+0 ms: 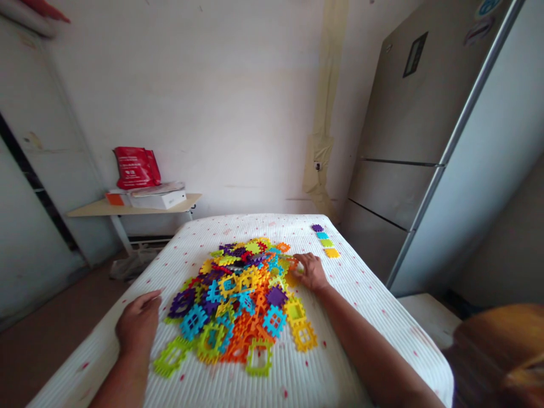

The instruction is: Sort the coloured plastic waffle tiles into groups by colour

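Observation:
A heap of interlocking plastic tiles (238,289) in purple, blue, yellow, green, orange and red lies on the white cloth. At its right edge, my right hand (312,272) reaches down with bent fingers closed at an orange tile (293,263); the fingertips are partly hidden among the pieces. My left hand (138,320) rests to the left of the heap, apart from it, fingers loosely extended and holding nothing that I can see. Nearest to it are a green frame tile (172,357) and a purple tile (182,304).
Beyond my right hand, several tiles form a row ending in a yellow tile (332,253). The table's white ribbed cloth (357,328) has red spots. A tall fridge (395,130) stands right. At back left, a side table (93,208) holds a red bag (136,168) and boxes.

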Demonstrator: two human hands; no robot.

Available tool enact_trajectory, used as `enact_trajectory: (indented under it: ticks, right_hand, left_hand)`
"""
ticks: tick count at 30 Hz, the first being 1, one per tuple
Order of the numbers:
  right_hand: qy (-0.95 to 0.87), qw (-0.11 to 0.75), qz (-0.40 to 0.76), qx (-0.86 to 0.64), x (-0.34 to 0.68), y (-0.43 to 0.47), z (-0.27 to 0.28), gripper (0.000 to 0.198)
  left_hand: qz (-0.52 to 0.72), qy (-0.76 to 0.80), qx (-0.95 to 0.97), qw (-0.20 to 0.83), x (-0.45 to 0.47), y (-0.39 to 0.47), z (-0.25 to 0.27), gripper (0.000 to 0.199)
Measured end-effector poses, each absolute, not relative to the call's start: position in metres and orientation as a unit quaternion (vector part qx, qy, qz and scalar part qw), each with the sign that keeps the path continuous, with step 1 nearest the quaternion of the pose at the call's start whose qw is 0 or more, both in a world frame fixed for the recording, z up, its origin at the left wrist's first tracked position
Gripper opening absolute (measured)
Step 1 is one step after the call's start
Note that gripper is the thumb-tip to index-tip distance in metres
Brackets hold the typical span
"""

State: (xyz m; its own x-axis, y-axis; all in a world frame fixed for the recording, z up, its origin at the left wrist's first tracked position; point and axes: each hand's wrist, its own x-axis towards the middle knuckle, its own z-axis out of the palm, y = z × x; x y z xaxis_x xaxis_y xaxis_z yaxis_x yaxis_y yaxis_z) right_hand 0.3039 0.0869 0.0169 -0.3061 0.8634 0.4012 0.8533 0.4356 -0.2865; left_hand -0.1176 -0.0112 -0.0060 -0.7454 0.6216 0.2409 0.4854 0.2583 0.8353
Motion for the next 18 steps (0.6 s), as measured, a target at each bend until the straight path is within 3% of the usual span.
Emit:
enact_trajectory:
  ticks: [10,18]
  right_hand:
    - [-0.767,0.279,-0.051,-0.575,0.353,0.088,0.021,0.033]
    - [-0.633,0.112,-0.047,-0.764,0.390,0.070,0.029,0.031]
  left_hand:
    - [0.500,0.790,0.348,0.071,-0.121,-0.009,-0.010,0.034]
    - [0.496,0.788,0.357,0.073,-0.121,-0.009,-0.011,0.036]
